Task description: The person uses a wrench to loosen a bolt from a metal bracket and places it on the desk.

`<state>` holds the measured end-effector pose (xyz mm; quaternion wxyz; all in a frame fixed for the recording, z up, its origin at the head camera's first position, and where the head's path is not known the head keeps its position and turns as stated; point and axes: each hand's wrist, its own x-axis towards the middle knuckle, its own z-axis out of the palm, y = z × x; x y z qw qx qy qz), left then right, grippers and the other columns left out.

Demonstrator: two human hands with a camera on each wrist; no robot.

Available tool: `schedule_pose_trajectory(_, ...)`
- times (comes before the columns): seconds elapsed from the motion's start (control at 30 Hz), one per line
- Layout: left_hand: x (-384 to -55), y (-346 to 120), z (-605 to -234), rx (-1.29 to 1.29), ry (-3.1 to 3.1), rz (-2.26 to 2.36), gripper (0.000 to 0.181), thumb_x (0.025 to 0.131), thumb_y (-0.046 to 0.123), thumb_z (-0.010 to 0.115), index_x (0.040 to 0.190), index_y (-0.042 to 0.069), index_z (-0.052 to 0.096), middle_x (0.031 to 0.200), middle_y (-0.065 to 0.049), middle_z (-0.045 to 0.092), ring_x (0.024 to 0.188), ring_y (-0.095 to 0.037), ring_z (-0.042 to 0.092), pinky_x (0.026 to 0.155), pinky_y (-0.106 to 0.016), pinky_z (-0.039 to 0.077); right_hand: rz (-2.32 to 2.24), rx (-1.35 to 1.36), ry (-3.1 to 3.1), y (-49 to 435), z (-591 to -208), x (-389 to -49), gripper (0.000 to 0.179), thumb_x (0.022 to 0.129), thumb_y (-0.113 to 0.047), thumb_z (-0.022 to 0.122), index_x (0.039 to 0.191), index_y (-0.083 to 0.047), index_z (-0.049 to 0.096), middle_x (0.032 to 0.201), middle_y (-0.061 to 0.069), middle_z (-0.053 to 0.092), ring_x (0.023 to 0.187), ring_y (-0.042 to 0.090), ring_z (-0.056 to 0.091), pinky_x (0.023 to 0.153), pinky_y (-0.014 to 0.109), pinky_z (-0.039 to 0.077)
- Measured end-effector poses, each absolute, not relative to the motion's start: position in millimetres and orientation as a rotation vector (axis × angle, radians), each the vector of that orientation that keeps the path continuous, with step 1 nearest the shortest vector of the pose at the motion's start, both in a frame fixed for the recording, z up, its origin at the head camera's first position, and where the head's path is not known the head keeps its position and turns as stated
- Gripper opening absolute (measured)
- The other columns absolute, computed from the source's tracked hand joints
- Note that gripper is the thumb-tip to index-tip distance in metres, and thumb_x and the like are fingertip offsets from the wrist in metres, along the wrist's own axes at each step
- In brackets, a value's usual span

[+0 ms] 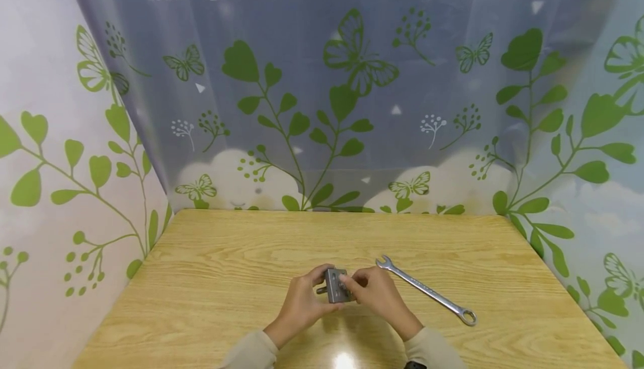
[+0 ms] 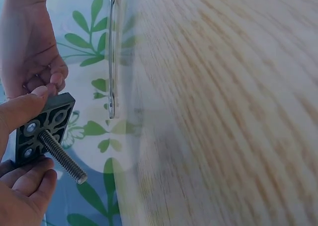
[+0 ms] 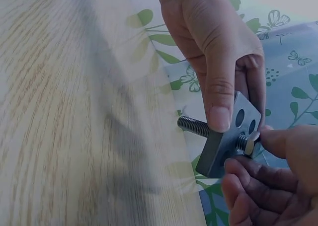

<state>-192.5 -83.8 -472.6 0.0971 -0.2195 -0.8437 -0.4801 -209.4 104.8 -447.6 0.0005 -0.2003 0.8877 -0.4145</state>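
Observation:
My left hand [image 1: 301, 302] grips a small square grey plate [image 1: 332, 293] by its edges, thumb on one side and fingers on the other. In the left wrist view the plate's ribbed face [image 2: 54, 109] shows, with a long threaded bolt shank [image 2: 63, 156] jutting from its middle. Seen from the right wrist, the flat face has round holes, and the bolt's hex head [image 3: 252, 142] stands a little off it with some thread between. My right hand [image 1: 379, 293] pinches that head between thumb and fingers. Both hands hold the work just above the table.
A silver combination wrench [image 1: 427, 292] lies slantwise on the wooden table [image 1: 226, 246], right of my right hand, open end away from me. Patterned curtains [image 1: 312, 179] with green leaves and butterflies hang behind the table and along both sides.

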Motion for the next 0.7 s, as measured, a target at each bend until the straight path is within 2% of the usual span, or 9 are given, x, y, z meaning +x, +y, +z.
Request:
schedule_pose_trajectory(0.2, -192.3, -84.6, -471.9, -0.635, -2.507, -1.411, 0.064, 0.066, 0.009, 0.087, 0.123, 0.002, 0.059, 0.114, -0.014, 0.068, 0.103, -0.028, 0.067, 0.087, -0.037, 0.056, -1.308, -0.779, 2.744, 106.7, -448.3, -210.2, 0.017, 0.091, -0.022, 0.067, 0.100, -0.008, 0.070, 0.088, -0.001, 0.069, 0.074, 0.010, 0.062, 0.063, 0.021, 0.053)
schedule_pose_trajectory(0.3, -192.2, -85.2, -471.8, -0.631, -2.512, -1.408, 0.065, 0.067, 0.010, 0.087, 0.124, 0.001, 0.058, 0.115, -0.014, 0.068, 0.103, -0.028, 0.067, 0.087, -0.037, 0.057, -1.331, -0.868, 2.701, 108.8, -449.9, -211.2, 0.018, 0.088, -0.009, 0.069, 0.106, -0.008, 0.069, 0.100, 0.003, 0.069, 0.085, 0.015, 0.064, 0.071, 0.021, 0.055)
schedule_pose_trajectory(0.4, -192.0, -85.4, -471.7, -0.624, -2.526, -1.399, 0.066, 0.067, 0.012, 0.087, 0.125, 0.001, 0.057, 0.115, -0.014, 0.068, 0.103, -0.027, 0.067, 0.086, -0.037, 0.057, -1.346, -0.908, 2.680, 110.0, -451.5, -211.9, 0.022, 0.085, -0.002, 0.070, 0.106, -0.009, 0.070, 0.106, 0.004, 0.068, 0.091, 0.018, 0.064, 0.075, 0.022, 0.055)
schedule_pose_trajectory(0.57, -192.0, -85.3, -472.3, -0.627, -2.527, -1.394, 0.067, 0.068, 0.014, 0.088, 0.125, 0.001, 0.057, 0.115, -0.014, 0.068, 0.103, -0.027, 0.067, 0.086, -0.036, 0.057, -1.341, -0.914, 2.702, 110.3, -451.4, -211.1, 0.024, 0.085, -0.003, 0.071, 0.107, -0.010, 0.069, 0.104, 0.001, 0.068, 0.090, 0.017, 0.065, 0.076, 0.024, 0.055)
schedule_pose_trajectory(0.7, -192.6, -85.6, -473.4, -0.634, -2.510, -1.398, 0.065, 0.067, 0.012, 0.088, 0.124, 0.001, 0.058, 0.114, -0.014, 0.068, 0.102, -0.027, 0.067, 0.086, -0.036, 0.057, -1.341, -0.849, 2.739, 108.5, -449.9, -209.7, 0.025, 0.089, -0.016, 0.069, 0.112, -0.008, 0.066, 0.100, 0.003, 0.070, 0.084, 0.014, 0.065, 0.073, 0.025, 0.055)
